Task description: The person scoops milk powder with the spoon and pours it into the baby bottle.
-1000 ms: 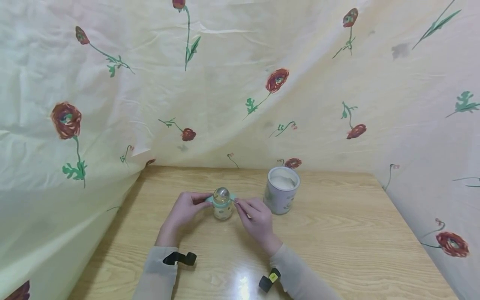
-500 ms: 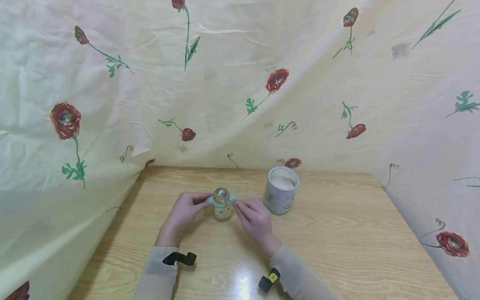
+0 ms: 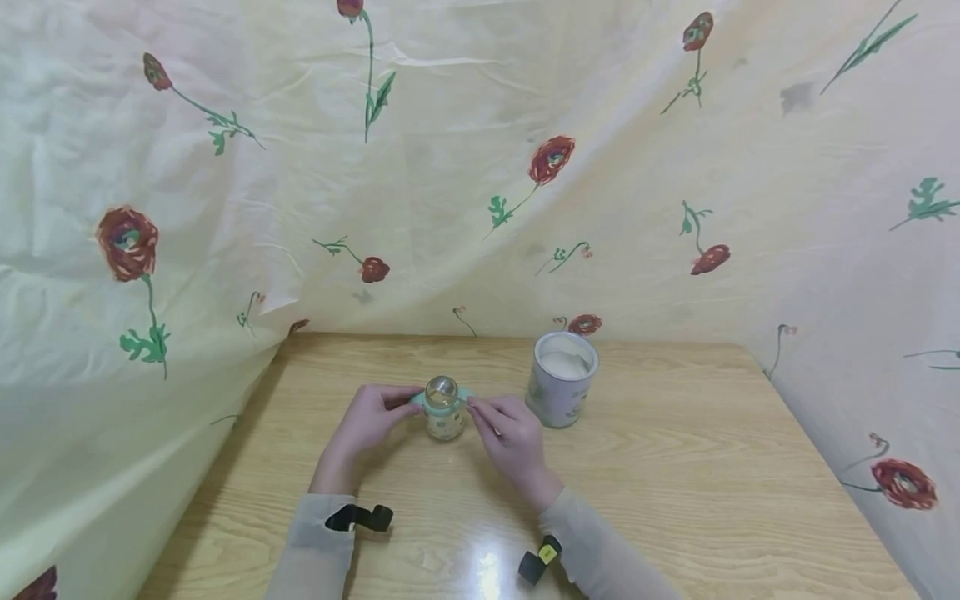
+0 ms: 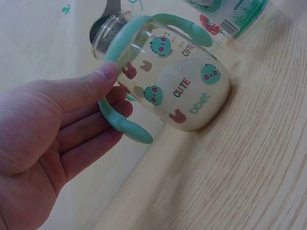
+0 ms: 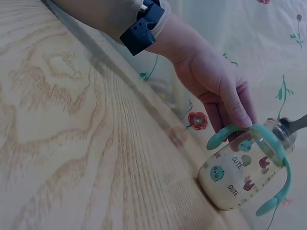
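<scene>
A clear baby bottle [image 3: 446, 427] with cartoon prints and pale contents stands upright on the table. My left hand [image 3: 375, 417] pinches one of its mint-green handles [image 4: 134, 131] between thumb and fingers, plain in the left wrist view. My right hand [image 3: 516, 442] pinches the thin handle of a metal spoon [image 5: 298, 123], whose bowl sits at the bottle's open mouth [image 4: 103, 40]. Whether any powder lies in the spoon cannot be seen. The right wrist view shows the left hand at the bottle, while the right hand is outside it.
An open can [image 3: 557, 400] of white powder stands behind my right hand, to the right of the bottle. The wooden table [image 3: 675, 467] meets a cream cloth [image 3: 420, 208] with printed red flowers at its back and sides. Each forearm wears a black wrist camera [image 3: 382, 517].
The spoon's bowl has dipped from above the bottle's mouth to within its rim and shifted slightly there. My left hand keeps its grip on the handle. The head view has drifted slightly.
</scene>
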The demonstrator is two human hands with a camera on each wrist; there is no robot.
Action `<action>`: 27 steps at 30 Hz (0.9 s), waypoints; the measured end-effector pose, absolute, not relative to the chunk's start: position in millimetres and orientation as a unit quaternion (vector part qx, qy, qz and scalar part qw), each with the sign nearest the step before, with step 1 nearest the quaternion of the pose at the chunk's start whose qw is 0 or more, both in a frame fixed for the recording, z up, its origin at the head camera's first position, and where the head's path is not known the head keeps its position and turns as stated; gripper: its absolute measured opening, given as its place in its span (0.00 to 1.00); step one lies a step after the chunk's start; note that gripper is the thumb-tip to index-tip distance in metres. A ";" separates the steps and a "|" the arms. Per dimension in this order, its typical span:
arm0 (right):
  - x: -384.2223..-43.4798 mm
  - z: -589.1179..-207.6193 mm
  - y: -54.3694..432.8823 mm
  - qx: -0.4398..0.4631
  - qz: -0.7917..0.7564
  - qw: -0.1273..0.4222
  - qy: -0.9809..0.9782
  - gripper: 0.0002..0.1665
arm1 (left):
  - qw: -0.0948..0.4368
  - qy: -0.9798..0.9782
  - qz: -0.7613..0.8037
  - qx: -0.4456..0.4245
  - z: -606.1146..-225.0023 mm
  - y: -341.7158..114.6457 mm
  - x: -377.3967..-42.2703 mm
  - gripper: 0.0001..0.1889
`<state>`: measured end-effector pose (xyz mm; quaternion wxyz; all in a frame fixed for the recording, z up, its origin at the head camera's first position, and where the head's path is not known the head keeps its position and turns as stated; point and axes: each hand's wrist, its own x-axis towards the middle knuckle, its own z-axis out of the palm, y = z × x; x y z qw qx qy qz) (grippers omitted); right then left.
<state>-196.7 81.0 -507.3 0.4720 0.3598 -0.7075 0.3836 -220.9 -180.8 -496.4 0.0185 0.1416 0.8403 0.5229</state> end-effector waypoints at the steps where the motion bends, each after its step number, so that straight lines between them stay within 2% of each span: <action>1: -196.6 -507.2 81.0 0.359 0.385 0.472 -0.707 0.13 | 0.017 0.841 0.522 0.142 -496.2 -180.7 -220.8 0.15; 19: -197.7 -506.7 82.9 0.356 0.388 0.474 -0.706 0.10 | 0.017 0.844 0.519 0.137 -494.1 -181.3 -219.0 0.14; 23: -196.2 -505.1 81.8 0.329 0.429 0.439 -0.718 0.05 | 0.019 0.845 0.517 0.137 -494.2 -180.9 -220.0 0.15; 27: -193.8 -500.4 80.4 0.265 0.517 0.380 -0.720 0.07 | 0.021 0.841 0.523 0.140 -493.0 -181.2 -220.8 0.17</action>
